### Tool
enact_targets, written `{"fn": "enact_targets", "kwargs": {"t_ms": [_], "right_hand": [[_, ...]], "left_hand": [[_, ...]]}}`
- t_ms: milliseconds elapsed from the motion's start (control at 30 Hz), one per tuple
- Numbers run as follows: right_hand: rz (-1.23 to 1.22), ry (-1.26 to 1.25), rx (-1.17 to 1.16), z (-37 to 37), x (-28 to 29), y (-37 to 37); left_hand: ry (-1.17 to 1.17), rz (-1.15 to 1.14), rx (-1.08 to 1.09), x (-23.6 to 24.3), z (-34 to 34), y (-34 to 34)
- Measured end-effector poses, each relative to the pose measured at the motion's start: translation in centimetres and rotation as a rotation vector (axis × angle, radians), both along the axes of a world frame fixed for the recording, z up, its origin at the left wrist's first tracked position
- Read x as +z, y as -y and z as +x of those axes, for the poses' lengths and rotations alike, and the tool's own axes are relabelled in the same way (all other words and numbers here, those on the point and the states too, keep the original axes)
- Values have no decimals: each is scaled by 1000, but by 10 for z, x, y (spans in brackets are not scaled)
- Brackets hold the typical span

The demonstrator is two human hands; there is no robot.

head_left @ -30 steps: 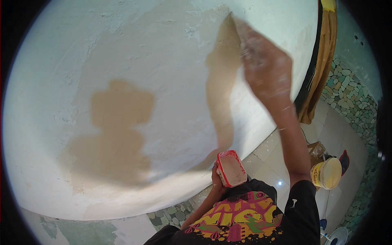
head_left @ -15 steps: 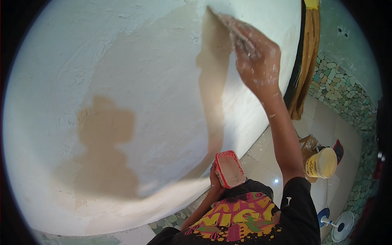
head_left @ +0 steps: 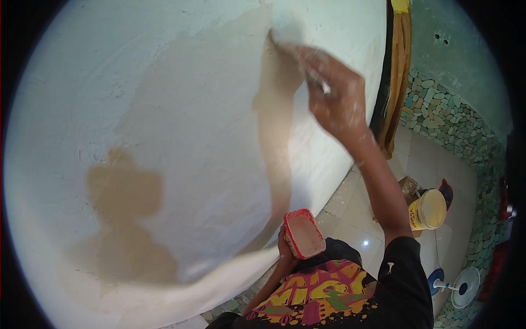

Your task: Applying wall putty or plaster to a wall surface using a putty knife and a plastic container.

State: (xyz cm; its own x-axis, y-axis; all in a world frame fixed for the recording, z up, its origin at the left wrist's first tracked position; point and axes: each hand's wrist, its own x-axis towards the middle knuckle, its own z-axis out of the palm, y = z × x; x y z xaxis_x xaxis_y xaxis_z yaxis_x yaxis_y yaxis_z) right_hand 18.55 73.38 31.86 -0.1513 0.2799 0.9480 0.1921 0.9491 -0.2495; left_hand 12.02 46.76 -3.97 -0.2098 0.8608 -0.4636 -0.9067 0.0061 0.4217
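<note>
My right hand (head_left: 338, 93) is raised against the white wall (head_left: 208, 104), its fingers closed round a putty knife (head_left: 285, 45). The knife is blurred and seen nearly edge-on, its tip at the wall surface. White smears cover the fingers and wrist. Lower down, in front of my body, my left hand (head_left: 285, 247) grips the side of a red-rimmed plastic tub (head_left: 304, 234). Pale, smooth paste lies inside the tub. Around the knife the wall carries a greyish damp-looking patch, and shadows of my arm and head fall across it.
On the tiled floor (head_left: 342, 197) to the right stands a yellowish bucket (head_left: 429, 210), with a dark and red cap (head_left: 446, 193) behind it. A standing fan (head_left: 464, 288) is at the lower right. A brown wooden frame (head_left: 401, 71) edges the wall; pebble cladding (head_left: 438, 109) lies beyond.
My right hand and the putty knife have moved down the wall a little. The whole view has shifted slightly, and my head's shadow sits further left and lower. My left hand still holds the tub.
</note>
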Motion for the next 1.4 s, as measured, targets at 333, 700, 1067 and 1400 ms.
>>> {"fn": "enact_targets", "kwargs": {"t_ms": [333, 700, 1067, 1400], "right_hand": [[326, -30, -21, -24, -29, 23], [291, -147, -58, -50, -35, 38], [275, -177, -1, -46, -10, 49], [96, 49, 128, -23, -48, 83]], "left_hand": [[-30, -50, 86, -7, -38, 43], [11, 28, 81, -26, -49, 55], [-4, -23, 66, -14, -42, 45], [43, 0, 88, -12, -36, 61]]}}
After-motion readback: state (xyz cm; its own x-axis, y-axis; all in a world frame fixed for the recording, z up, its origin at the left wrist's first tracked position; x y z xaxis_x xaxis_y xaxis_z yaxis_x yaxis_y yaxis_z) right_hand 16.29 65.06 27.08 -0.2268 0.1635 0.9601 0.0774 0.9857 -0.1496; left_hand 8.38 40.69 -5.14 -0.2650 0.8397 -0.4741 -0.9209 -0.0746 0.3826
